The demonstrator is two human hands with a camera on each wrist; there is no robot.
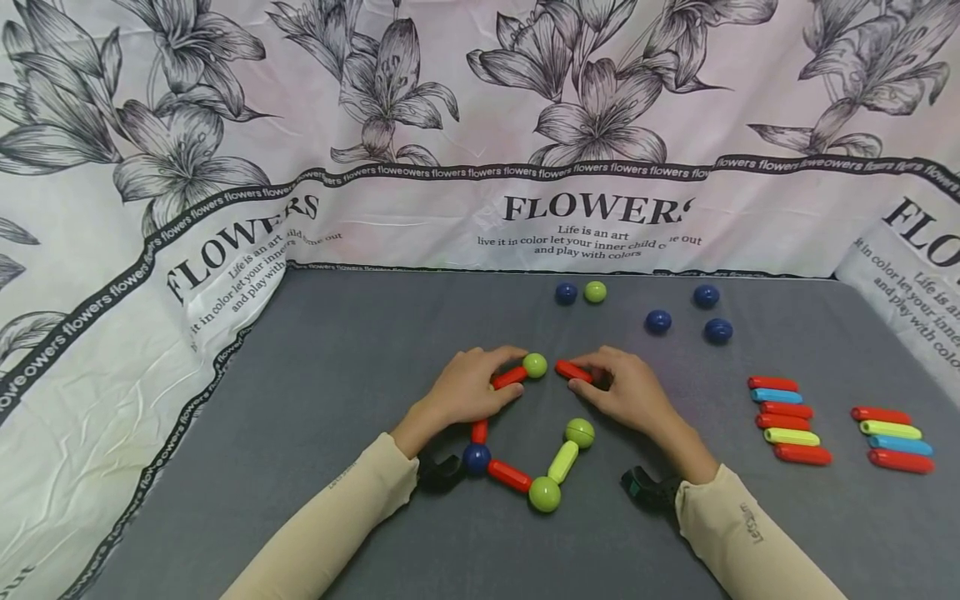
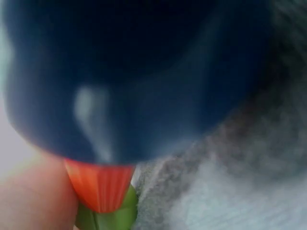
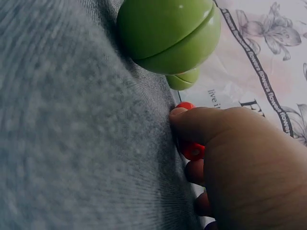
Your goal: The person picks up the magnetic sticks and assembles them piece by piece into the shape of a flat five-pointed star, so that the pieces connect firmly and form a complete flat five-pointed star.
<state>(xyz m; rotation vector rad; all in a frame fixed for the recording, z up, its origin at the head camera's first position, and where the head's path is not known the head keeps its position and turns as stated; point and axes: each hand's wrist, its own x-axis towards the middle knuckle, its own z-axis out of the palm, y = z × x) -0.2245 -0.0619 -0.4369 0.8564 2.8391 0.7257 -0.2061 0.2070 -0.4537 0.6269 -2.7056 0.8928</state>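
My left hand point(image 1: 467, 383) holds a red stick point(image 1: 510, 377) between thumb and fingers, with a green ball point(image 1: 535, 365) at its far end. Across a small gap, a red stick point(image 1: 573, 371) is pinched by my right hand point(image 1: 628, 390), its tip pointing at that ball. From under the left hand a short red stick point(image 1: 479, 431) runs down to a blue ball point(image 1: 476, 459). Another red stick point(image 1: 509, 476) links the blue ball to a green ball point(image 1: 544, 494). A yellow-green stick point(image 1: 562, 462) joins this to a further green ball point(image 1: 579, 433), which looms large in the right wrist view.
At the back lie a blue ball point(image 1: 566, 293), a green ball point(image 1: 595, 292) and several more blue balls point(image 1: 657, 322). Two rows of coloured sticks point(image 1: 783, 421) lie on the right of the grey table point(image 1: 360, 333). Flower-print cloth point(image 1: 420, 217) borders the back and left.
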